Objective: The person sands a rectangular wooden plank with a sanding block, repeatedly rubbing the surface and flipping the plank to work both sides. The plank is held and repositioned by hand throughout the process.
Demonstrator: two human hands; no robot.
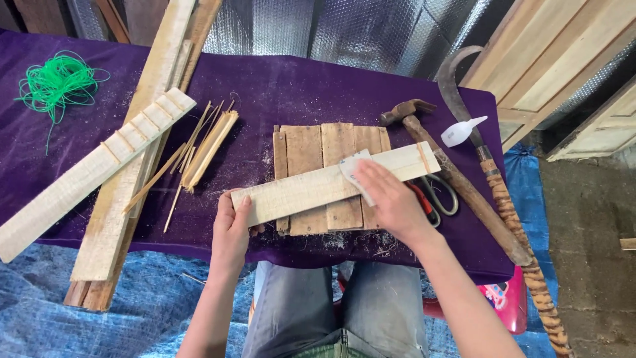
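A pale slat (pixel 318 187) lies slantwise across a small board of dark planks (pixel 331 156) at the middle of the bench (pixel 278 86), which is draped in purple cloth. The left hand (pixel 232 229) closes its grip on the slat's end at 7 o'clock, thumb on top and fingers under the edge. The right hand (pixel 391 199) lies flat on the slat toward 3 o'clock, pressing a piece of grey sandpaper (pixel 352 169) onto the wood; its grip is loose, fingers spread rather than curled. Just beside that hand, partly under it, lie scissors (pixel 440 193) with red and grey handles. Past them, at 2 o'clock, a hammer (pixel 424 129) lies slantwise, a small white glue bottle (pixel 462 131) near its head, and a sickle (pixel 457 86) with a wrapped handle runs along the bench's right edge. At 9 o'clock sits a bundle of thin sticks (pixel 205 149), then a longer slat with strips on it (pixel 93 172) resting over rough planks (pixel 132 166). A tangle of green cord (pixel 58 83) lies at 10 o'clock, well apart from the hands.
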